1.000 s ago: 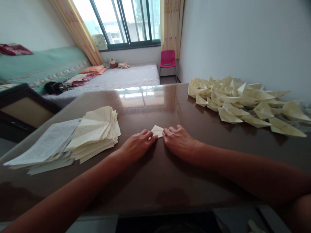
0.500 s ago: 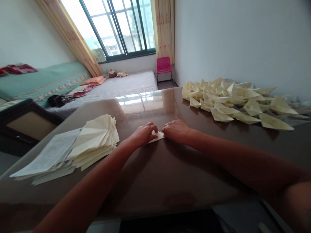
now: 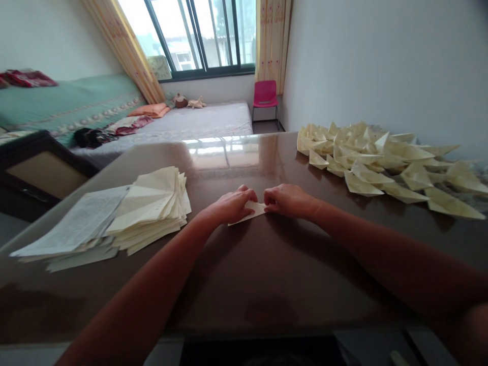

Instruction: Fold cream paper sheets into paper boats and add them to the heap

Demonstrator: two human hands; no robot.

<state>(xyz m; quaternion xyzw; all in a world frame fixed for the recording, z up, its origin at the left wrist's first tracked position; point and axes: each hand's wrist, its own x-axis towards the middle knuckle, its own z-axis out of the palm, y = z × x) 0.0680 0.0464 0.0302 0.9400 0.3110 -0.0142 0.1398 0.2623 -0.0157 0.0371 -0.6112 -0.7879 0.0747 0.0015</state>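
Note:
A small folded sheet of cream paper [image 3: 254, 209] lies on the glossy brown table [image 3: 244, 284], between my two hands. My left hand [image 3: 237, 203] has its curled fingers and thumb closed on the paper's left part. At the right end, my right hand [image 3: 286, 200] pinches the paper, its fingers bent together. Parts of the sheet are hidden under the fingers of both hands. To the left rests a stack of cream paper sheets [image 3: 147, 211]. Over on the right is a heap of folded paper boats [image 3: 375, 157].
Printed sheets [image 3: 76, 223] lie beside the stack at the left. Beyond the table are a bed [image 3: 221, 116], a pink chair [image 3: 265, 95] and a window. A dark cabinet [image 3: 41, 175] stands at the left, and a white wall [image 3: 381, 61] runs along the right.
The camera view has shifted a little. My hands remain on the folded paper, and more of its lower left edge shows now.

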